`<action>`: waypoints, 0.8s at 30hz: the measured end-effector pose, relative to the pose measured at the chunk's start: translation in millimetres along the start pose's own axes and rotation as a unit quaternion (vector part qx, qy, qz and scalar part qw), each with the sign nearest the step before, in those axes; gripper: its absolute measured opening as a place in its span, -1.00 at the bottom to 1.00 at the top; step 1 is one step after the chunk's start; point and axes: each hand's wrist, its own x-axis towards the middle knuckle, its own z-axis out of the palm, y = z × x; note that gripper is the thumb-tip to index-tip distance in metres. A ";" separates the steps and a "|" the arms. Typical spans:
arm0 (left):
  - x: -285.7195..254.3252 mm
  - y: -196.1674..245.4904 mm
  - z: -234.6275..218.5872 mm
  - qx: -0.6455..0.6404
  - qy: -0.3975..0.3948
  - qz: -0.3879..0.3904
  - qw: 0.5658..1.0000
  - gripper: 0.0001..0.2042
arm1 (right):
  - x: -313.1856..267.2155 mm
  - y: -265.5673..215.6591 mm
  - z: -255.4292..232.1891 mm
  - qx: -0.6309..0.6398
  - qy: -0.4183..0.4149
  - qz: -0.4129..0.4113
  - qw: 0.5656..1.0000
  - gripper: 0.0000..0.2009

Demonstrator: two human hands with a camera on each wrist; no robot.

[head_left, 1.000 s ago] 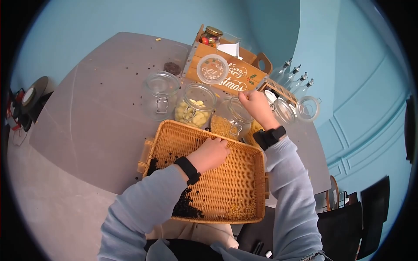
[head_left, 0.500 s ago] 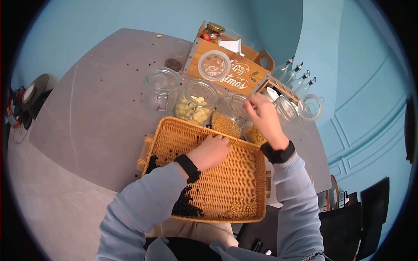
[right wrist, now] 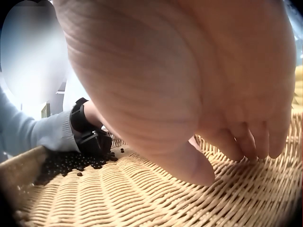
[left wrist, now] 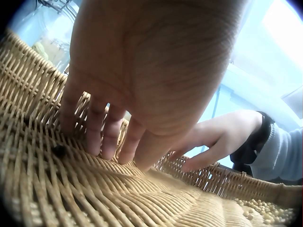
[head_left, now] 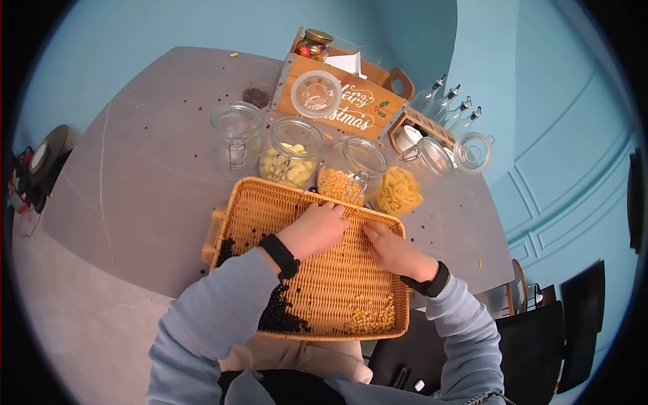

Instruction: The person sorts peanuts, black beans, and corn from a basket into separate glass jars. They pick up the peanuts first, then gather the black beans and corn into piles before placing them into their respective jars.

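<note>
A rectangular wicker basket (head_left: 331,287) rests at the near table edge, above the person's lap. Black beans (head_left: 280,314) lie along its left side, and yellow corn kernels (head_left: 371,317) gather in the near right corner. Inside the far wall, my left hand (head_left: 314,229) reaches down, its fingertips touching the weave in the left wrist view; a single dark bean (left wrist: 59,151) lies beside them. My right hand (head_left: 398,251) is in the basket's far right part, fingers extended toward the weave with the thumb apart. Nothing shows held in either hand.
Beyond the basket stand glass jars: a clear one (head_left: 236,145), one of pale yellow pieces (head_left: 290,162), one of corn (head_left: 341,185), one of pasta (head_left: 398,190). Behind are a wooden crate (head_left: 331,101) and several bottles (head_left: 445,104). Stray beans dot the table (head_left: 148,182).
My right hand has come down from above the jars into the basket's far right part, uncovering the pasta jar. The left hand stays at the far wall.
</note>
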 end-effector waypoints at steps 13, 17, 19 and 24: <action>0.5 0.5 -2.8 -0.013 -0.011 -0.004 1.000 -0.72 | -52.6 -21.9 -12.3 0.085 -0.164 -0.021 0.983 -0.48; 0.9 0.2 -1.8 -0.006 -0.014 0.000 1.000 -0.72 | -72.6 -53.9 -44.6 0.107 -0.312 -0.049 0.943 -0.59; 0.6 0.3 -2.5 -0.003 -0.015 -0.001 1.000 -0.72 | -72.4 -62.8 -52.1 0.112 -0.319 -0.023 0.941 -0.63; -1.2 0.5 -2.4 -0.011 -0.007 0.001 1.000 -0.72 | -64.5 -64.4 -25.7 0.134 -0.106 -0.110 0.979 -0.62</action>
